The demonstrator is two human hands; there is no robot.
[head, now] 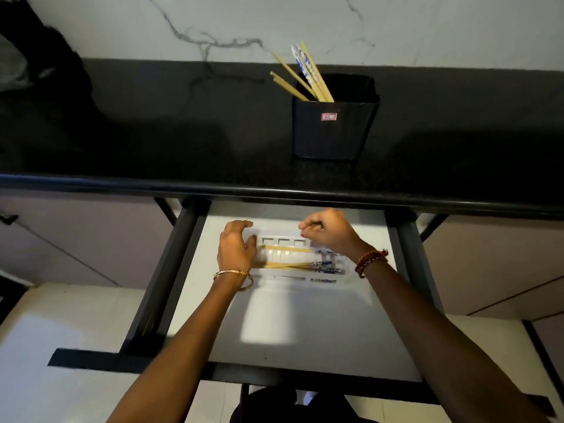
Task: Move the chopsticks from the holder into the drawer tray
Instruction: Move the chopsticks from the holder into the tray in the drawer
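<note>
Your left hand [236,248] spread, right hand [328,230] curled empty; pinch the holder's [332,129] light, stiff, slippery chopsticks [308,77] mid-shaft.

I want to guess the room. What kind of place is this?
Probably a kitchen. A black holder of chopsticks stands on a dark countertop, and below it an open drawer holds a white tray with more chopsticks.
</note>
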